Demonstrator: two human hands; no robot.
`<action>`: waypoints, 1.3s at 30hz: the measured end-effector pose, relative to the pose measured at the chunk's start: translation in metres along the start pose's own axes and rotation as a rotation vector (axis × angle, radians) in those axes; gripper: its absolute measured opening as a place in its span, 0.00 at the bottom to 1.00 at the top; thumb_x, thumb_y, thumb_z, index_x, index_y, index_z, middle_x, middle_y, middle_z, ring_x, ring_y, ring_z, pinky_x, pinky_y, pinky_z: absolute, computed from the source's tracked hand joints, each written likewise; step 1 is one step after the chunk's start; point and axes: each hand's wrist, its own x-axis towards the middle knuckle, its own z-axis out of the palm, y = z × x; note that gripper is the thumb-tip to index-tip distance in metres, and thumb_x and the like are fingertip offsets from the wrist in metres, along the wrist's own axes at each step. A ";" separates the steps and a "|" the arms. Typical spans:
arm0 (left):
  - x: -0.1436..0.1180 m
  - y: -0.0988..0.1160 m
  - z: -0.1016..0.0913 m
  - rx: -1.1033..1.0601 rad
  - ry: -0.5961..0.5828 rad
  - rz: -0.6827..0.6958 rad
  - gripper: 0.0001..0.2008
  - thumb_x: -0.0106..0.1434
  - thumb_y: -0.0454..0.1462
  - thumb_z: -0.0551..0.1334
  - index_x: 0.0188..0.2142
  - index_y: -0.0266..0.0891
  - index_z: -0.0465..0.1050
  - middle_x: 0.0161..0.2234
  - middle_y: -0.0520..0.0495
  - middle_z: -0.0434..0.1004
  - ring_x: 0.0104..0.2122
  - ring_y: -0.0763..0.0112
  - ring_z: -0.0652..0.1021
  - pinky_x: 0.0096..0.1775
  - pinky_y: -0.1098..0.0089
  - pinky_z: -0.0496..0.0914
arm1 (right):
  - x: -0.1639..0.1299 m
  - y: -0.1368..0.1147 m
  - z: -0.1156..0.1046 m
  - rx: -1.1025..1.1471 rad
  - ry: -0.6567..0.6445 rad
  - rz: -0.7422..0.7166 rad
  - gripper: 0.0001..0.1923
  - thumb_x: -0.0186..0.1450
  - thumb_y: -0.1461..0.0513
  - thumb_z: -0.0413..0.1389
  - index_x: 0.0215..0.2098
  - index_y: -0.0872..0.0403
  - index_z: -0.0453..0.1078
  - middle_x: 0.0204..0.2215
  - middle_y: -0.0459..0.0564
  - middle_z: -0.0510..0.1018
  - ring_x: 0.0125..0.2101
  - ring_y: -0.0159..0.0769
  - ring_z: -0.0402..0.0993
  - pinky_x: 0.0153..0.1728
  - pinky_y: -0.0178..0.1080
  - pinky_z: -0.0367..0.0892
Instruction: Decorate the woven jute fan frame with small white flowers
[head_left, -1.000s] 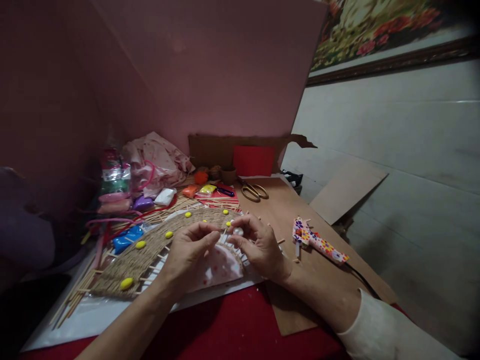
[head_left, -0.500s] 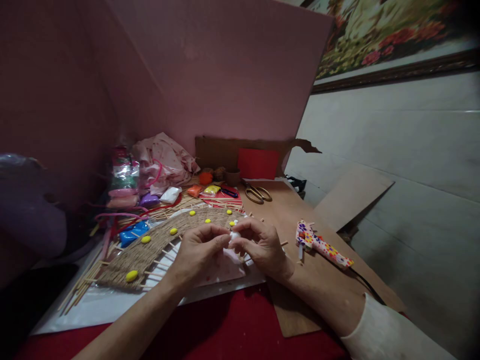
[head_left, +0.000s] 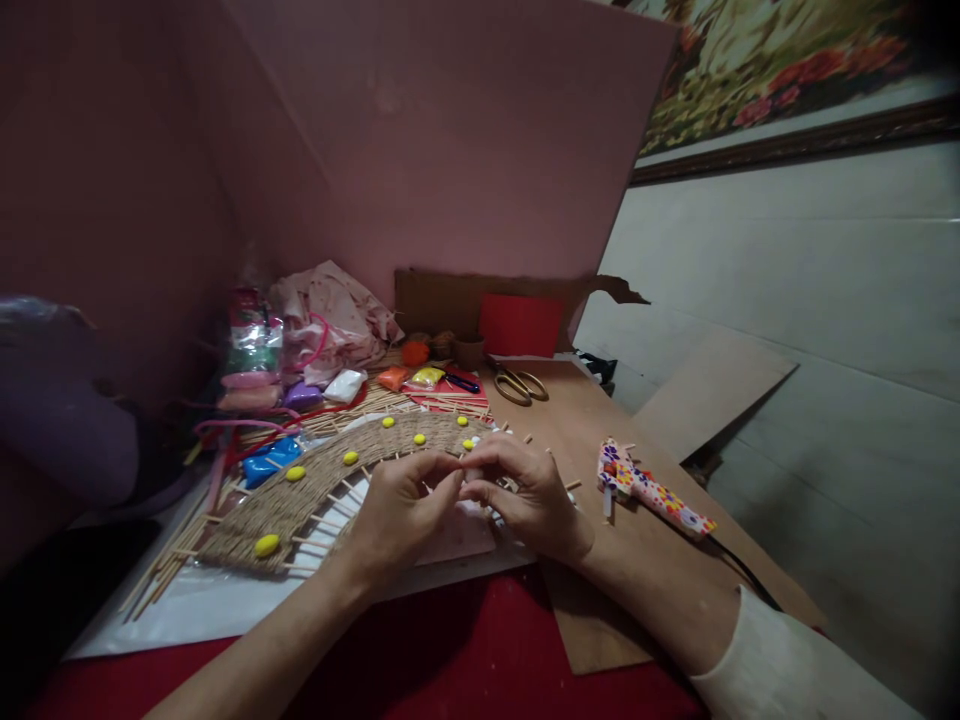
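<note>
White lump (head_left: 471, 472) between both fingertips' grip

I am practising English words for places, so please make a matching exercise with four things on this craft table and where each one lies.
Things:
1. scissors
2. glue gun
3. blue packet
4. red card

Places:
a. left of the woven mat
b. upright against the brown cardboard at the back
c. on the brown board, right of the right hand
d. flat, in front of the red card

Pairs: 1-d, 2-c, 3-a, 4-b
</note>
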 end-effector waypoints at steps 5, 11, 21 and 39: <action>0.003 0.002 0.000 -0.312 0.104 -0.228 0.06 0.51 0.36 0.66 0.23 0.36 0.73 0.17 0.52 0.71 0.15 0.78 0.67 0.19 0.77 0.61 | -0.001 -0.003 0.000 0.101 0.062 0.078 0.04 0.60 0.61 0.59 0.34 0.53 0.69 0.29 0.48 0.71 0.29 0.32 0.68 0.29 0.37 0.67; 0.006 0.011 -0.003 -0.642 0.104 -0.381 0.09 0.48 0.33 0.67 0.32 0.35 0.73 0.20 0.49 0.74 0.20 0.75 0.72 0.23 0.76 0.66 | 0.000 -0.005 0.000 0.137 0.090 0.098 0.05 0.62 0.61 0.57 0.37 0.52 0.69 0.30 0.47 0.70 0.28 0.30 0.67 0.27 0.36 0.67; 0.006 0.005 -0.001 -0.719 0.003 -0.347 0.09 0.52 0.37 0.68 0.29 0.33 0.72 0.21 0.51 0.71 0.19 0.82 0.68 0.21 0.81 0.62 | 0.000 -0.002 0.000 0.049 0.087 0.044 0.04 0.62 0.63 0.57 0.36 0.52 0.71 0.31 0.48 0.71 0.32 0.33 0.69 0.31 0.38 0.67; 0.008 0.005 -0.005 -0.689 0.033 -0.350 0.15 0.43 0.33 0.72 0.33 0.32 0.77 0.23 0.49 0.75 0.21 0.80 0.71 0.24 0.79 0.65 | -0.002 0.003 0.003 0.139 0.162 0.173 0.08 0.63 0.64 0.55 0.42 0.54 0.69 0.30 0.46 0.72 0.28 0.30 0.72 0.29 0.34 0.69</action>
